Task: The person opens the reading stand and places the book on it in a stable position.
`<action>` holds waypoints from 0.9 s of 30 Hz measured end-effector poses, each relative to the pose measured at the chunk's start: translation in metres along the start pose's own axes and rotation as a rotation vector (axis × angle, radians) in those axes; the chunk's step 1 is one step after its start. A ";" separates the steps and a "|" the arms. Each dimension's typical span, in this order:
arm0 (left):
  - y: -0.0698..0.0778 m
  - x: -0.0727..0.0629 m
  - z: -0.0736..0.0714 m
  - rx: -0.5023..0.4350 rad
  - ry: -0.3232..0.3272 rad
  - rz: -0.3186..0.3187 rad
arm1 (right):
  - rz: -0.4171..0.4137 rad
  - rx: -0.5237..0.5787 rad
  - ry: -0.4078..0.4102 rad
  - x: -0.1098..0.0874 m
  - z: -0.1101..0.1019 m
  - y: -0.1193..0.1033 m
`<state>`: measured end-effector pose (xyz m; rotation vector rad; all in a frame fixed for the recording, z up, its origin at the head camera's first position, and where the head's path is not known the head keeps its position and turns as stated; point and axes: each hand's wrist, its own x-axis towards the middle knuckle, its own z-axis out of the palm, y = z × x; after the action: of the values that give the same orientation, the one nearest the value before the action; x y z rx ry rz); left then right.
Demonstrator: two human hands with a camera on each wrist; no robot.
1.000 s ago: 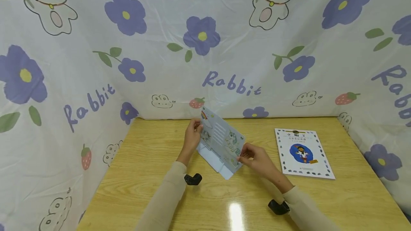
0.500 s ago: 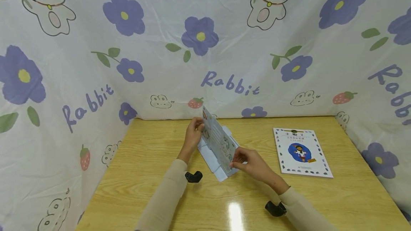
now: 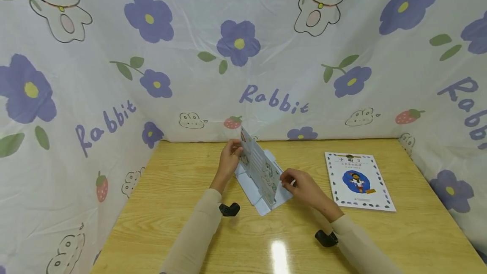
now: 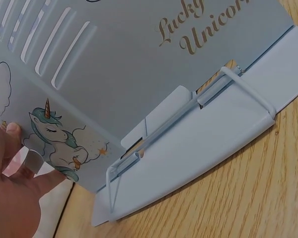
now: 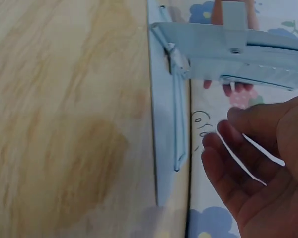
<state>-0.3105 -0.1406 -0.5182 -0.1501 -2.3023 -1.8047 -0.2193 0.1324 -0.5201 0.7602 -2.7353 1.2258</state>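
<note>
A pale blue metal book stand (image 3: 258, 166) with a unicorn print rests on the table, its back plate raised from the base. My left hand (image 3: 229, 160) pinches the plate's left edge; in the left wrist view the thumb of that hand (image 4: 17, 191) lies beside the printed unicorn. Along the base (image 4: 188, 148) runs a bent wire page holder (image 4: 188, 106). My right hand (image 3: 306, 187) is just right of the stand, holding nothing. Its fingers are loosely bent in the right wrist view, with the hand (image 5: 258, 163) apart from the stand's side (image 5: 164, 124).
To the right lies a white picture book (image 3: 359, 183) with a blue round picture on its cover. Behind the wooden table (image 3: 171, 223) hangs a rabbit-and-flower curtain (image 3: 198, 92), which also covers both sides.
The back plate has swung up to a steeper stand, showing more base behind it. My right hand has let go of the plate's right edge and moved slightly right. The left keeps its grip.
</note>
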 end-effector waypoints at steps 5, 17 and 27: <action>0.000 0.001 0.001 -0.006 0.003 -0.003 | 0.024 -0.137 0.057 0.004 0.008 0.007; 0.000 0.002 0.001 -0.024 -0.001 -0.008 | -0.038 -0.335 0.047 0.022 0.015 0.013; -0.002 0.000 0.001 -0.029 -0.002 -0.008 | -0.090 -0.425 0.032 0.029 0.026 0.021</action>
<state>-0.3108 -0.1404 -0.5206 -0.1474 -2.2822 -1.8433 -0.2501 0.1133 -0.5456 0.7884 -2.7536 0.5988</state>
